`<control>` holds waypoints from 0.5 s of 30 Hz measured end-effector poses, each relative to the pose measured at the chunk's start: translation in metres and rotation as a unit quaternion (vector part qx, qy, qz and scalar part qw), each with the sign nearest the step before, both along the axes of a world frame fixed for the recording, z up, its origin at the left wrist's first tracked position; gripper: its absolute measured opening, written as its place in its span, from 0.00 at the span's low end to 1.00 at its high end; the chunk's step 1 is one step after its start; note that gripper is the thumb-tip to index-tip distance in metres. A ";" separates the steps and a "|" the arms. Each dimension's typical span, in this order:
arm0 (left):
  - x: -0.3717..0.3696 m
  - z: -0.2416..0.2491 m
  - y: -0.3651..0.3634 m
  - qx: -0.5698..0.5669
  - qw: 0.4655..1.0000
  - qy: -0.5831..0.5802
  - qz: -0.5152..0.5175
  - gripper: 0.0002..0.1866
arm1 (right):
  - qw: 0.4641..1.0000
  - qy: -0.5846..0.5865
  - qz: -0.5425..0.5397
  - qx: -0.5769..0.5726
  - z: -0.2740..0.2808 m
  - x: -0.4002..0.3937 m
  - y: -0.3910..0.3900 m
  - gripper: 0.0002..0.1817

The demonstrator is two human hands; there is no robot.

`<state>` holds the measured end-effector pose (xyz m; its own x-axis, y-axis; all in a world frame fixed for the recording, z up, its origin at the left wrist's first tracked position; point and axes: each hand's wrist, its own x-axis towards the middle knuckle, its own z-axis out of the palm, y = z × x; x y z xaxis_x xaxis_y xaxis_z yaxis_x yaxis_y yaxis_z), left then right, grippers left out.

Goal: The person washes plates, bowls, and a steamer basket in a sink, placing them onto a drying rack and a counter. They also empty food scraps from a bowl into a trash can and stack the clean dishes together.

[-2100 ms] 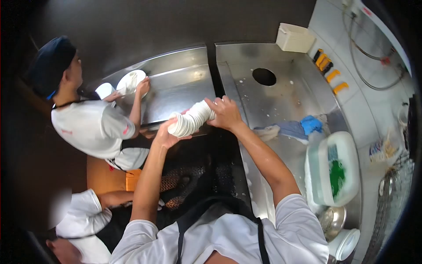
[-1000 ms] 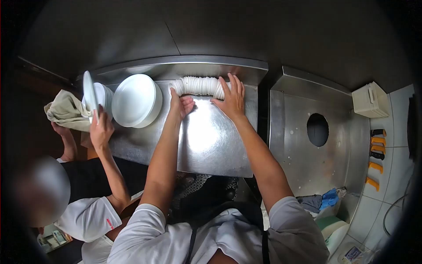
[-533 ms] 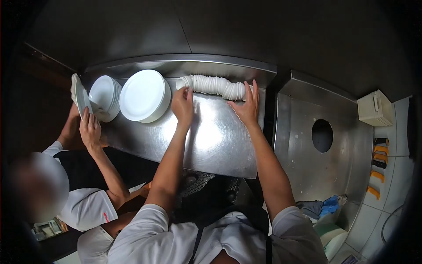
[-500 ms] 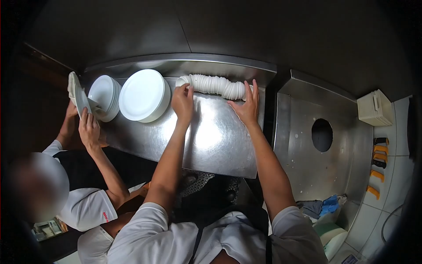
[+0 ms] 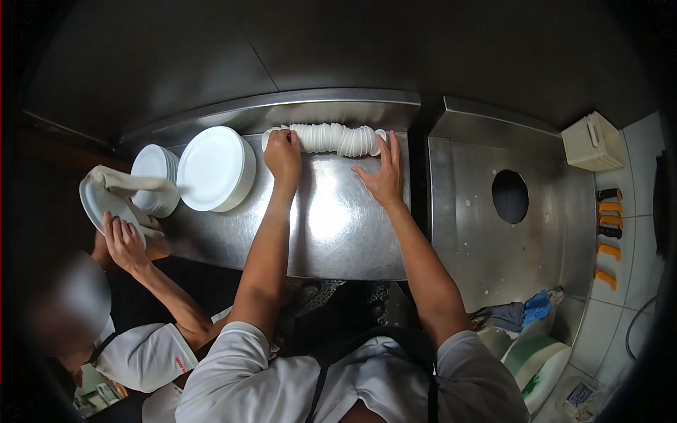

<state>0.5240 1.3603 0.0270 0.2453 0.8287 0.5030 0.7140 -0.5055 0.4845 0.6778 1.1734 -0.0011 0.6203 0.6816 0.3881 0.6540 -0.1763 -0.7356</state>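
Note:
A long row of small white dishes lies on its side along the back of a steel counter. My left hand is curled against the row's left end. My right hand is spread flat, fingers apart, touching the row's right end. To the left stands a stack of large white plates, and beyond it a stack of smaller plates.
A co-worker at the left holds a plate and a cloth. At the right is a steel surface with a round hole, a beige box, orange-handled tools on the tiled wall, and blue rags.
My left hand has closed onto the left end of the dish row, and my right hand has slid to the right end. The co-worker has lowered a plate and wipes it with the cloth.

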 end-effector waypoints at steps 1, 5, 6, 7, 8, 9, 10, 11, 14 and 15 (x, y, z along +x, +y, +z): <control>0.001 0.001 -0.001 0.005 1.000 0.002 -0.002 0.06 | 1.000 0.005 -0.002 0.001 0.000 -0.001 -0.001 0.52; -0.010 -0.016 0.023 -0.021 0.977 -0.214 0.010 0.08 | 1.000 0.011 -0.015 0.018 0.001 -0.002 -0.009 0.50; -0.016 -0.014 0.031 -0.119 0.938 -0.326 0.024 0.09 | 0.999 0.013 -0.021 0.026 0.001 -0.003 -0.011 0.49; -0.020 -0.008 0.032 -0.216 0.876 -0.429 0.038 0.09 | 0.999 0.015 -0.029 0.029 -0.002 -0.002 -0.015 0.48; -0.025 -0.003 0.031 -0.257 0.813 -0.523 0.016 0.10 | 0.999 0.017 -0.035 0.032 -0.003 0.000 -0.020 0.47; -0.031 0.003 0.027 -0.271 0.800 -0.536 0.010 0.11 | 0.998 0.017 -0.041 0.036 -0.004 0.002 -0.023 0.46; -0.036 0.008 0.022 -0.286 0.786 -0.548 0.002 0.11 | 0.996 0.034 -0.056 0.054 -0.001 0.000 -0.028 0.40; -0.039 0.019 0.013 -0.302 0.771 -0.561 -0.008 0.12 | 0.996 0.037 -0.052 0.059 -0.001 -0.001 -0.032 0.39; -0.040 0.041 -0.040 -0.329 0.761 -0.554 -0.072 0.11 | 0.993 0.024 -0.097 0.068 -0.003 -0.008 -0.056 0.31; -0.031 0.047 -0.064 -0.348 0.773 -0.526 -0.074 0.11 | 0.991 0.013 -0.122 0.056 0.002 -0.017 -0.070 0.30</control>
<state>0.4932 1.2966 0.0741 0.1218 0.9903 -0.0665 -0.2992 0.1005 0.9489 0.6611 1.1036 0.0009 0.7723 0.4637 0.4341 0.5822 -0.2436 -0.7757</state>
